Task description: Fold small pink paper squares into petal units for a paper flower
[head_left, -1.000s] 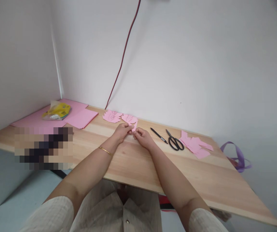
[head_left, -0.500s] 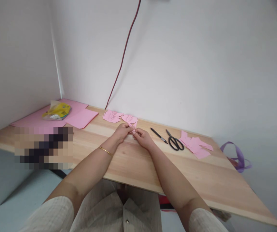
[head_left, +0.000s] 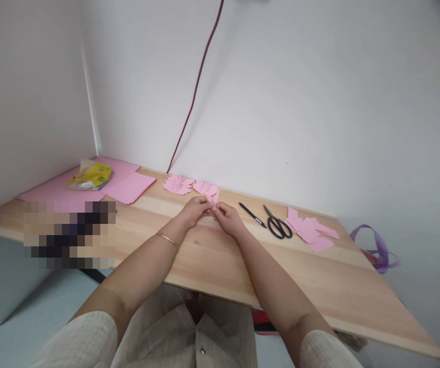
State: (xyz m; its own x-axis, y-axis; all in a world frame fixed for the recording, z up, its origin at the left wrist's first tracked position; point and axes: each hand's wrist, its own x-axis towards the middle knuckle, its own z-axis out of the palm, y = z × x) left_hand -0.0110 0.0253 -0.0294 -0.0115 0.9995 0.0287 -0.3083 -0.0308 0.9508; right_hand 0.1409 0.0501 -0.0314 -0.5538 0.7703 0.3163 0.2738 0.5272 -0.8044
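Between my fingertips is a small folded piece of pink paper [head_left: 214, 198], partly covered by the fingers. My left hand [head_left: 197, 210] pinches it from the left, and my right hand [head_left: 226, 216] pinches it from the right, the two nearly touching. Just beyond them lie two pink paper cutouts with jagged edges, one at the left [head_left: 177, 184] and another [head_left: 205, 188] right behind the held piece. To the right of my hands a black pen [head_left: 252, 214] lies slantwise, beside black-handled scissors [head_left: 277, 222] with slightly parted blades.
Pink paper scraps [head_left: 312, 232] lie right of the scissors. Large pink sheets [head_left: 128, 186] and a yellow plastic packet [head_left: 91, 176] sit at the table's left. A blurred-out patch [head_left: 70, 235] covers the left edge. Purple ribbon [head_left: 380, 250] hangs off the right edge; a dark red cable [head_left: 195, 97] runs down the wall.
My fingers have shifted slightly on the pink paper, and a bit more of it shows above the fingertips. Everything else on the table stays where it was.
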